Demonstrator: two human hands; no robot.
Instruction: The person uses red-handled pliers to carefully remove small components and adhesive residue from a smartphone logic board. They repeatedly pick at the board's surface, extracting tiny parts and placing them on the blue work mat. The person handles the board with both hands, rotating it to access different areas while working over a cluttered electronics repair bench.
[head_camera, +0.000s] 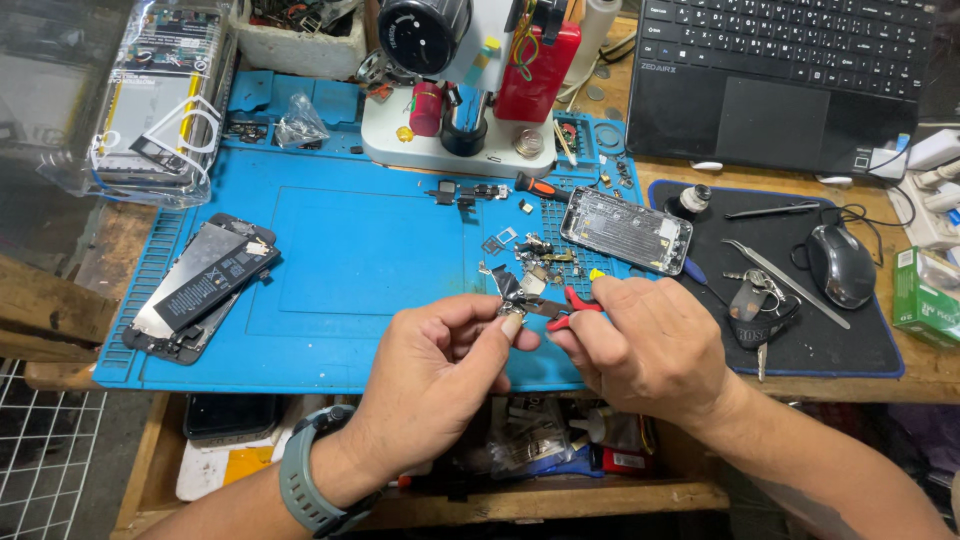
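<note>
The left hand (440, 360) pinches a small phone part (512, 292); the right hand (650, 345) grips red-handled cutters (568, 308) above the blue repair mat (340, 260)

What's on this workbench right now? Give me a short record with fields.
Surface: blue repair mat on a wooden bench
Left hand: pinches a small phone part
Right hand: holds red-handled pliers against that part
Left of mat: opened phone with battery
Right of mat: bare phone housing
Behind: microscope, laptop
Black pad: mouse, tweezers
</note>
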